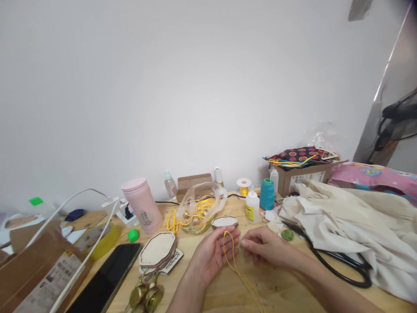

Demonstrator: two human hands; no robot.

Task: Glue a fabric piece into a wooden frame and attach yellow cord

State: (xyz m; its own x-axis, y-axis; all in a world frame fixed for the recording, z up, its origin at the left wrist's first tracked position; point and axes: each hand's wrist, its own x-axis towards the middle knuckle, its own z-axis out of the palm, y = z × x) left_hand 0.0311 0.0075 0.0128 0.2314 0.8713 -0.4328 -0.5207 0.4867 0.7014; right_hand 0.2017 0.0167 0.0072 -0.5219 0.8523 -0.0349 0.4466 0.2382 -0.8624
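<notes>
My left hand is turned palm up, fingers stretched out and slightly curved. A loop of thin yellow cord lies across its fingers, and the two strands run down together towards the near edge of the view. Close beside it, my right hand has its fingers curled, with thumb and forefinger together near the left fingertips. Whatever is in that pinch is too small to make out. Just beyond the hands lies a small stack of pale wooden plaques.
Behind are a plastic bag of yellow cord, a glue bottle and a teal thread cone. Black scissors lie partly under cream cloth. Leftward are more plaques, brass bells, a phone and a pink cup.
</notes>
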